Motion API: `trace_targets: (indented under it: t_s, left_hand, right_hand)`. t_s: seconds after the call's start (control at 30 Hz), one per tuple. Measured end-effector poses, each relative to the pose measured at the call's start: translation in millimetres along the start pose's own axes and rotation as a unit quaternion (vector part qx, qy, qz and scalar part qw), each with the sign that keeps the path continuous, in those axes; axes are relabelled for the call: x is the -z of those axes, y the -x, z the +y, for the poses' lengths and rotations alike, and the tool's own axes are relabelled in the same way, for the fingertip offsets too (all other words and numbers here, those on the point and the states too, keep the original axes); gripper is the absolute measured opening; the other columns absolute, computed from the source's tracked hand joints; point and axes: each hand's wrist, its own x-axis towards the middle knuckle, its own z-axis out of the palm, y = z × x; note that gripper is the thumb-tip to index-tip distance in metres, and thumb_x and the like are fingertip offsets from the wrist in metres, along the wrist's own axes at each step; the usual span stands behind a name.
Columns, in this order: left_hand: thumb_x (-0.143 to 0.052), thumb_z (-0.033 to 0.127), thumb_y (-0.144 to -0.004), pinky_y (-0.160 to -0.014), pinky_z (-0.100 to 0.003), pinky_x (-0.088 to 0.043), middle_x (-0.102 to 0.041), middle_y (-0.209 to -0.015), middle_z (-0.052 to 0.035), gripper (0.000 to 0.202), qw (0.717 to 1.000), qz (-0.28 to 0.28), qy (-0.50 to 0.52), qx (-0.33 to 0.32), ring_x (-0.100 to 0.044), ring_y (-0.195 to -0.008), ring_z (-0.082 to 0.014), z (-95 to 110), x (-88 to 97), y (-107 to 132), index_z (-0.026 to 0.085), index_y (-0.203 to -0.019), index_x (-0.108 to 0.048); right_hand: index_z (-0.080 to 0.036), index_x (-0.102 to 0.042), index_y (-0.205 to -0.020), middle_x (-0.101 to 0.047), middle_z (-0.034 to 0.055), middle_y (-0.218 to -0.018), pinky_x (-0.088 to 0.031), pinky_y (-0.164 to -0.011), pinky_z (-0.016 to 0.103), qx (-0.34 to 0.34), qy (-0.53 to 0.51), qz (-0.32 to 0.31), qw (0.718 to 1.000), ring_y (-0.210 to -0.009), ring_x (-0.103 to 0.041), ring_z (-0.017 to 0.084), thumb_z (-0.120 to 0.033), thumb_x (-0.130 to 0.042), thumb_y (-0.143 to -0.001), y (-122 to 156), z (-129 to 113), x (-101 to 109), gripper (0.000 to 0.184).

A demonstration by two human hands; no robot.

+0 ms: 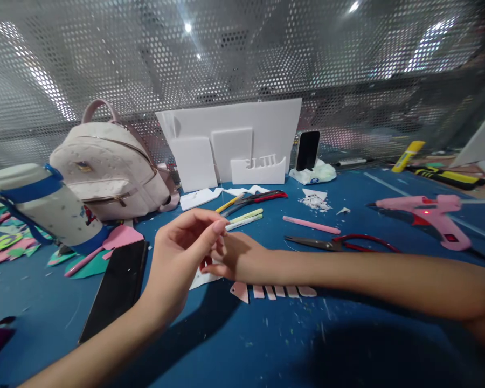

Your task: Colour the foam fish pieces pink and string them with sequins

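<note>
My left hand (pixel 188 245) reaches in from the lower left, thumb and forefinger pinched together just above my right hand; what they pinch is too small to make out. Coming in from the right, my right hand (pixel 236 258) rests curled on the blue table and is closed on a small white piece (pixel 202 279) whose corner sticks out beneath it. A row of small pink cut pieces (pixel 275 292) lies on the table right under my right wrist.
A black phone (pixel 117 288) lies left of my hands, with a bottle (pixel 44 207) and a backpack (pixel 109 167) behind it. White foam boards (pixel 234 140) lean on the mesh wall. Pens (pixel 246 215), red-handled scissors (pixel 339 243) and a pink glue gun (pixel 428 213) lie to the right.
</note>
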Motion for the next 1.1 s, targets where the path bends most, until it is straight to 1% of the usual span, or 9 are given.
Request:
trace_targets:
  t_s: [0.13,0.2,0.33,0.47,0.63,0.8,0.9,0.97,1.1]
  left_hand:
    - [-0.073,0.029,-0.090,-0.056,-0.018,-0.046,-0.063,-0.072,0.0019,0.010,1.000,-0.004,0.007,-0.003,-0.056,-0.063,-0.0093,1,1.2,1,0.022,-0.083,-0.071]
    - [-0.072,0.029,-0.090,-0.058,-0.018,-0.045,-0.062,-0.072,0.0024,0.010,1.000,0.000,-0.003,-0.009,-0.055,-0.063,-0.0087,1,1.7,1,0.022,-0.083,-0.071]
    - [-0.072,0.025,-0.090,-0.066,-0.018,-0.045,-0.062,-0.076,0.0026,0.008,0.999,0.011,-0.021,-0.035,-0.055,-0.070,-0.0085,0,2.4,-1,0.022,-0.083,-0.071]
    - [-0.072,0.024,-0.090,-0.065,-0.018,-0.043,-0.061,-0.075,0.0028,0.008,0.999,0.008,-0.023,-0.030,-0.054,-0.069,-0.0089,-1,1.7,-2,0.022,-0.082,-0.071]
    - [-0.073,0.025,-0.089,-0.063,-0.020,-0.042,-0.062,-0.074,0.0020,0.008,0.999,0.011,-0.020,-0.022,-0.054,-0.068,-0.0103,0,0.4,-2,0.022,-0.081,-0.072]
    - [-0.073,0.025,-0.089,-0.063,-0.019,-0.043,-0.061,-0.073,0.0026,0.009,0.999,0.009,-0.022,-0.021,-0.054,-0.068,-0.0096,0,1.0,-1,0.022,-0.081,-0.071]
    - [-0.073,0.025,-0.090,-0.064,-0.019,-0.043,-0.062,-0.074,0.0028,0.009,0.999,0.012,-0.028,-0.025,-0.054,-0.068,-0.0092,1,1.0,-1,0.022,-0.082,-0.071]
    - [-0.073,0.025,-0.090,-0.064,-0.019,-0.043,-0.062,-0.074,0.0026,0.009,0.999,0.016,-0.029,-0.032,-0.054,-0.068,-0.0091,2,0.6,-2,0.022,-0.082,-0.072]
    - [-0.073,0.025,-0.089,-0.062,-0.019,-0.043,-0.061,-0.073,0.0019,0.008,0.999,0.019,-0.029,-0.042,-0.054,-0.068,-0.0100,4,0.7,-4,0.022,-0.082,-0.072]
  right_hand:
    - [-0.018,-0.066,-0.096,-0.070,0.0027,-0.094,-0.043,-0.064,0.025,-0.009,-0.017,0.026,0.999,-0.079,-0.062,0.015,-0.016,-0.060,-0.091,0,7,9,0.009]
    - [-0.020,-0.069,-0.095,-0.071,0.0007,-0.095,-0.045,-0.068,0.024,0.011,-0.029,-0.001,1.000,-0.083,-0.063,0.014,-0.017,-0.063,-0.091,6,0,8,0.008]
    - [-0.022,-0.075,-0.087,-0.071,-0.0024,-0.092,-0.044,-0.081,0.022,0.073,-0.041,-0.088,0.993,-0.095,-0.063,0.014,-0.017,-0.073,-0.086,18,-19,0,0.005]
    - [-0.021,-0.076,-0.089,-0.068,-0.0030,-0.089,-0.044,-0.080,0.023,0.095,-0.021,-0.108,0.989,-0.096,-0.062,0.014,-0.023,-0.074,-0.087,22,-26,-9,0.003]
    - [-0.020,-0.075,-0.088,-0.068,-0.0032,-0.089,-0.043,-0.074,0.023,0.105,-0.005,-0.112,0.988,-0.094,-0.062,0.013,-0.022,-0.071,-0.088,20,-26,-16,0.004]
    - [-0.018,-0.073,-0.093,-0.067,-0.0005,-0.092,-0.045,-0.077,0.023,0.124,0.011,-0.138,0.983,-0.099,-0.060,0.014,-0.021,-0.067,-0.090,23,-31,-14,0.008]
    - [-0.017,-0.073,-0.095,-0.067,0.0003,-0.093,-0.045,-0.079,0.024,0.117,0.011,-0.126,0.985,-0.100,-0.060,0.015,-0.021,-0.065,-0.091,25,-39,-10,0.010]
    - [-0.017,-0.072,-0.096,-0.067,0.0004,-0.093,-0.045,-0.075,0.024,0.118,0.012,-0.126,0.985,-0.100,-0.061,0.015,-0.023,-0.064,-0.092,26,-46,-11,0.011]
    - [-0.019,-0.071,-0.103,-0.067,0.0031,-0.100,-0.043,-0.057,0.028,0.165,0.025,-0.206,0.964,-0.098,-0.063,0.019,-0.029,-0.058,-0.097,28,-63,-23,0.018]
